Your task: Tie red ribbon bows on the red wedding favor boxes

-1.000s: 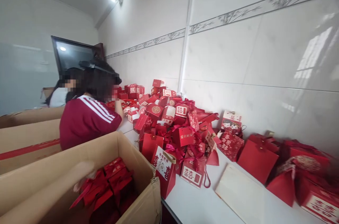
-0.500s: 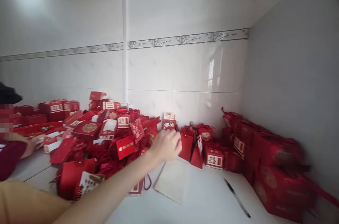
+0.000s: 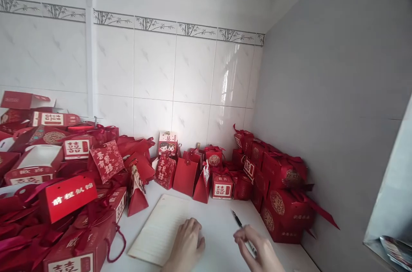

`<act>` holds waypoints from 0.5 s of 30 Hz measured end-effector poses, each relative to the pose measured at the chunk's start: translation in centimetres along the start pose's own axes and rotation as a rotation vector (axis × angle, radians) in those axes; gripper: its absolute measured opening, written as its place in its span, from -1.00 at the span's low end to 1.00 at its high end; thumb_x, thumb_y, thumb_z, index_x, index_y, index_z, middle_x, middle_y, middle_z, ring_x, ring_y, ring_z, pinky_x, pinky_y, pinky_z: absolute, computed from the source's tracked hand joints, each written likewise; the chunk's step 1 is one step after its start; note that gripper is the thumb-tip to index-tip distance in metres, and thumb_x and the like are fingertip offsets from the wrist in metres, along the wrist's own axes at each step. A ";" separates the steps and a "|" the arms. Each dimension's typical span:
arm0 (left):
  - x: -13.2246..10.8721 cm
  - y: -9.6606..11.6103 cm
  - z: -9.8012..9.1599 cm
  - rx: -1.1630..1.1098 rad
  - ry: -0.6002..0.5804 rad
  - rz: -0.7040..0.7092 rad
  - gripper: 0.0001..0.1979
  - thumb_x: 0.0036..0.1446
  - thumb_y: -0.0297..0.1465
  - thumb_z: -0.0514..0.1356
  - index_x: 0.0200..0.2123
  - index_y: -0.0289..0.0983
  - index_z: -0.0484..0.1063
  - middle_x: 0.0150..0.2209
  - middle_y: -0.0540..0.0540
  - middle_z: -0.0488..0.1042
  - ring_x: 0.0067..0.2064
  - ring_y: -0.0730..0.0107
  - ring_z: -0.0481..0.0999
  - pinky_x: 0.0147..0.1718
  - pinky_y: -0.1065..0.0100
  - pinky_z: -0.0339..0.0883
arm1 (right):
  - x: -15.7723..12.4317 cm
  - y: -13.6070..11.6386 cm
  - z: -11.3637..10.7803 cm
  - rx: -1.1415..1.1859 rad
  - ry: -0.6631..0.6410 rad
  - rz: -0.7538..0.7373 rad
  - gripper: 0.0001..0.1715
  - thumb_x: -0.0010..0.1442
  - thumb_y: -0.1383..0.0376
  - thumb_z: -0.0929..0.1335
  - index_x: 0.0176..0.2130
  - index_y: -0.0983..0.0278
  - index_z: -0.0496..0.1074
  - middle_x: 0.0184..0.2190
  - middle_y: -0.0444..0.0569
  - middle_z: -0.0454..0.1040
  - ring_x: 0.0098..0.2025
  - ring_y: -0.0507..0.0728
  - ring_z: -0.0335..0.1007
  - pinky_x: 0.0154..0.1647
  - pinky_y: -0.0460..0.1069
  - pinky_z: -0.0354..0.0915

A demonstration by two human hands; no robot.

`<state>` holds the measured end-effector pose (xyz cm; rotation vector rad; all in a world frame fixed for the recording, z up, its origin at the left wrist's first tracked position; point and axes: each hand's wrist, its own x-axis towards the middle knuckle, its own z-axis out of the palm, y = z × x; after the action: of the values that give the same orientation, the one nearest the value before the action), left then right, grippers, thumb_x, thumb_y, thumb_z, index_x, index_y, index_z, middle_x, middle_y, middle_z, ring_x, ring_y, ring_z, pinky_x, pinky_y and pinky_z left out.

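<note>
An open-paged lined notebook [image 3: 154,229] lies on the white table in front of me. My left hand [image 3: 186,240] rests at its right edge, fingers bent downward with the thumb apart, gripping nothing that shows. To the right, my right hand [image 3: 257,248] has its thumb and finger pinched at a black-and-clear pen [image 3: 236,218]. The pen's dark end points away from me, and part of its clear barrel shows between the fingers. It still lies at or close to the tabletop.
A heap of red gift boxes [image 3: 74,147] covers the left side. Small red bags and boxes [image 3: 186,173] line the back wall. Stacked red boxes with ribbons [image 3: 286,216] stand against the grey right wall [image 3: 325,104].
My view has swung right and closer to the notebook. My left arm has drawn back from the row of bags to the notebook. My right hand has come into view at the pen.
</note>
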<state>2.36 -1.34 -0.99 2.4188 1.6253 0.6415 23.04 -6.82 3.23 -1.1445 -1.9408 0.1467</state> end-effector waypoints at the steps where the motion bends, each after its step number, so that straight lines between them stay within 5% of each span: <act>1: 0.1 -0.4 0.0 -0.010 -0.020 -0.031 -0.73 0.04 -0.53 0.02 -0.19 -0.33 0.41 -0.13 -0.21 0.44 -0.05 0.15 0.40 -0.06 0.18 0.24 | 1.7 -0.1 0.1 0.010 -0.015 -0.021 -0.73 0.25 0.24 0.17 -0.39 0.23 0.36 -0.47 -0.06 0.47 -0.41 0.07 0.41 -0.37 -0.08 0.34; 6: -0.1 -1.0 0.2 -0.015 -0.119 -0.073 -0.61 0.07 -0.45 0.01 -0.03 -0.40 0.36 0.10 -0.33 0.30 0.15 0.07 0.25 0.12 0.13 0.09 | 9.5 0.2 3.5 -0.010 -0.067 0.046 -0.74 0.23 0.25 0.18 -0.40 0.24 0.37 -0.42 -0.07 0.48 -0.34 0.08 0.41 -0.29 -0.06 0.31; 10: -0.1 -0.8 0.4 -0.077 -0.204 -0.081 -0.54 0.05 -0.40 0.02 0.01 -0.47 0.35 0.20 -0.38 0.18 0.26 -0.05 0.05 0.21 0.02 -0.10 | 14.3 0.9 7.6 -0.088 0.057 0.183 -0.79 0.18 0.19 0.24 -0.26 0.28 0.32 -0.29 0.07 0.41 -0.22 0.20 0.38 -0.18 0.06 0.29; 15: 0.1 -1.1 1.1 -0.207 -0.157 -0.056 -0.56 -0.01 -0.40 0.06 -0.04 -0.43 0.40 0.12 -0.35 0.28 0.22 -0.03 0.14 0.22 -0.01 -0.15 | 17.8 1.2 10.6 -0.195 0.186 0.387 -0.60 0.10 0.17 0.30 -0.15 0.40 0.22 -0.17 0.30 0.31 -0.11 0.37 0.33 -0.16 0.15 0.25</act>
<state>1.96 -0.69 -2.30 2.2090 1.4807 0.5647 12.40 10.62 6.82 -1.5983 -1.5804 0.0535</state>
